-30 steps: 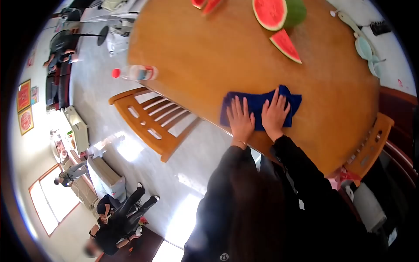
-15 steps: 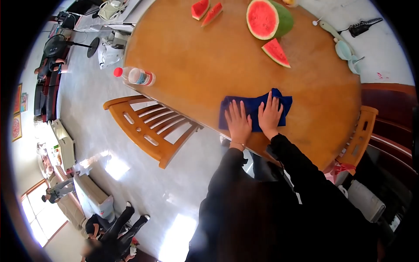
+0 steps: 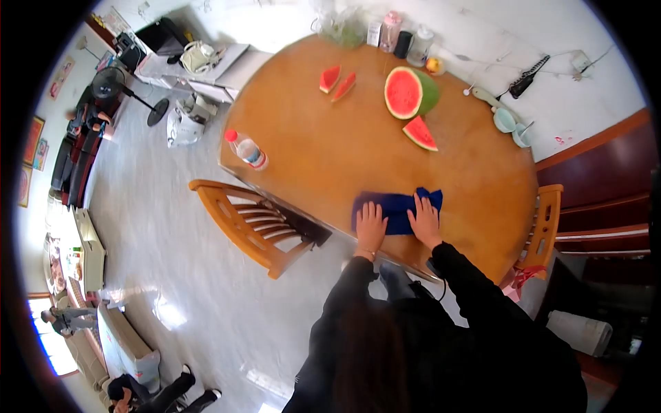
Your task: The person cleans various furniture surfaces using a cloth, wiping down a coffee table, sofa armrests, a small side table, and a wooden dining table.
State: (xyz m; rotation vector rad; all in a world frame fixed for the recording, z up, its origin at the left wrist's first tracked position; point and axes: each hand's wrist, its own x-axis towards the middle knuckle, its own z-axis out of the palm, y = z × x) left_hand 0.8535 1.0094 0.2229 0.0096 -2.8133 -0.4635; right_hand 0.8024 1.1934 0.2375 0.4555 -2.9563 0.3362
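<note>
A dark blue cloth (image 3: 395,221) lies on the wooden table (image 3: 303,151) close to its front edge, its right end raised in folds. My left hand (image 3: 371,228) rests palm down on the left part of the cloth, fingers stretched forward. On the right part, my right hand (image 3: 425,221) presses down with its fingers extended over the folds. Neither hand grips anything. Beyond the cloth are a watermelon slice (image 3: 420,133) and a large cut watermelon (image 3: 403,92), its red face turned toward me.
Two more watermelon slices (image 3: 330,79) lie farther back. A red-capped plastic bottle (image 3: 248,150) stands near the left edge. Jars (image 3: 420,47) line the wall side, with pale green bowls (image 3: 505,120) at right. Wooden chairs (image 3: 251,227) flank the table; people are at lower left.
My view has tilted up, showing more of the table's far side and the wall. Both hands stay on the cloth; the left fingers are closer together than before.
</note>
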